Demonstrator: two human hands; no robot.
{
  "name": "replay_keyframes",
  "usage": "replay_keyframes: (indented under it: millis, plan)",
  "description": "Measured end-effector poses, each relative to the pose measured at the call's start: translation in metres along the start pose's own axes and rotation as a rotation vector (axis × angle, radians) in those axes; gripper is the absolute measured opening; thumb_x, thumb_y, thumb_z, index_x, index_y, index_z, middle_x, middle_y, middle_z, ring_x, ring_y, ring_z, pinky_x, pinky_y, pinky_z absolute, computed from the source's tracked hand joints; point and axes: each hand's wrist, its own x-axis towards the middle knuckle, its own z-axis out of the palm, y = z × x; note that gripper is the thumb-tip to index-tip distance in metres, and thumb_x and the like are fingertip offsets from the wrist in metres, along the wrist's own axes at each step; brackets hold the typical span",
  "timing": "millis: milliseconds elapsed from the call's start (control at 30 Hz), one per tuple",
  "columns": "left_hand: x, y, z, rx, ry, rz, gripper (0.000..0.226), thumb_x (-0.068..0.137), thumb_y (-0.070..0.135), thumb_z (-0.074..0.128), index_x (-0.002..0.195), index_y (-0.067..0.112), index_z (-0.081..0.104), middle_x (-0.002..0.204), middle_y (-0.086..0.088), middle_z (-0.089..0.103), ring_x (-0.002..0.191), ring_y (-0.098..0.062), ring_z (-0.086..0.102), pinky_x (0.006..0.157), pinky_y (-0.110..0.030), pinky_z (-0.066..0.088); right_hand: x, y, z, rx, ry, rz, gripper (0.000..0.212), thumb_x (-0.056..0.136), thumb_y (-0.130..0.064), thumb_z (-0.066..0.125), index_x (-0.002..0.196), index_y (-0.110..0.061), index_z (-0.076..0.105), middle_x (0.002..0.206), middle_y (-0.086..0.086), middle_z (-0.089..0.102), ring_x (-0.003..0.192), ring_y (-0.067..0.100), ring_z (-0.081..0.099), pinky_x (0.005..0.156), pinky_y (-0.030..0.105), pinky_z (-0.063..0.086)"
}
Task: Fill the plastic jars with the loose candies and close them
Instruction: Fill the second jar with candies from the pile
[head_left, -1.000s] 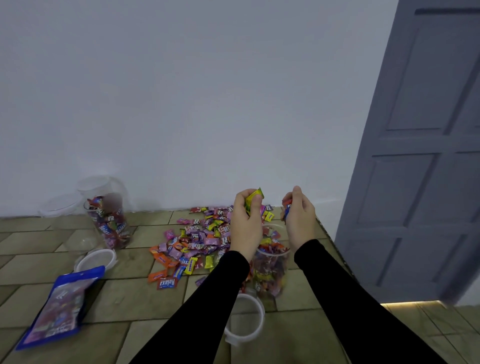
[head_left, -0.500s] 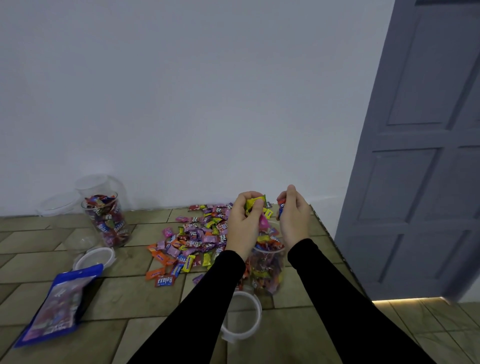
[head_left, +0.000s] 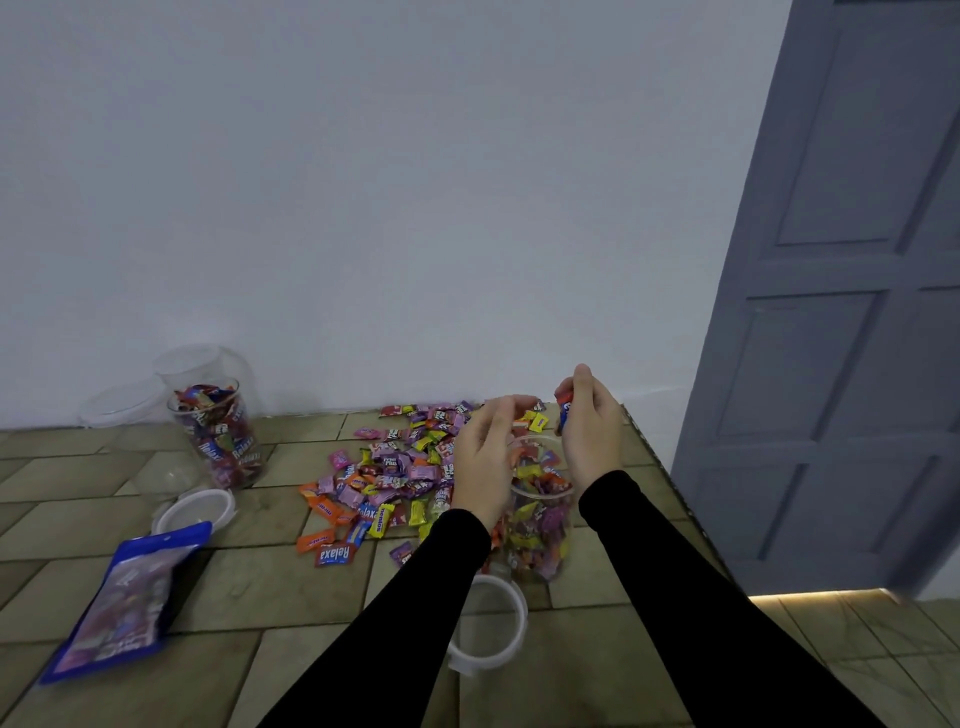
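**Candies going into the near jar, handful by handful**

Tabletop (head_left: 130, 519) fills the lower half of the frame, tiled in a brown stone pattern, with a pale wall behind it and a grey door (head_left: 841, 312) on the right side. A heap of loose candies (head_left: 395, 467) lies at centre, spreading left from the hands. At lower left is a blue bag (head_left: 124, 597), lying flat. Near the left edge stands a far jar (head_left: 218, 431), uncapped and packed with candies, with clear empty containers behind it and a white lid (head_left: 195, 512) just in front.

The near jar (head_left: 537, 525) stands right of centre between the two forearms, open and filled most of the way up. Its white lid (head_left: 488, 623) lies on the tabletop just below it in the frame.

The left hand (head_left: 488, 457) hangs over the jar's mouth with fingers loosely curled; it appears to hold nothing. The right hand (head_left: 589, 431) is raised above the rim and pinches a red and blue candy (head_left: 563, 413) at its fingertips.

The step in hand is filling the near jar. The next move, as I judge it, calls for letting the pinched candy drop inside the rim, then reaching left to the heap for more. Neither jar is capped yet, and plenty of candies remain, so the task looks well short of done.
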Motion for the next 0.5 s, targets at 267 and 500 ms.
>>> replay_keyframes:
  millis: [267, 500]
  plan:
    - [-0.01, -0.024, -0.006, -0.234, -0.142, -0.56, 0.084, 0.098, 0.06, 0.013, 0.115, -0.004, 0.065, 0.109, -0.02, 0.07, 0.096, -0.029, 0.069, 0.081, -0.033, 0.057, -0.001, -0.003, -0.001, 0.032, -0.071, 0.015, 0.043, 0.099, -0.042, 0.043, 0.069, -0.012, 0.051, 0.067, -0.001, 0.044, 0.066, 0.025, 0.044, 0.063, 0.032, 0.038]
    - [-0.011, -0.035, 0.001, -0.365, -0.06, -0.563, 0.081, 0.101, 0.055, 0.021, 0.106, -0.014, 0.064, 0.085, -0.02, 0.072, 0.067, -0.027, 0.07, 0.06, -0.027, 0.057, -0.004, -0.006, -0.002, -0.063, -0.182, -0.056, 0.042, 0.097, -0.043, 0.048, 0.068, -0.011, 0.045, 0.059, 0.004, 0.033, 0.049, 0.009, 0.031, 0.055, 0.025, 0.031]
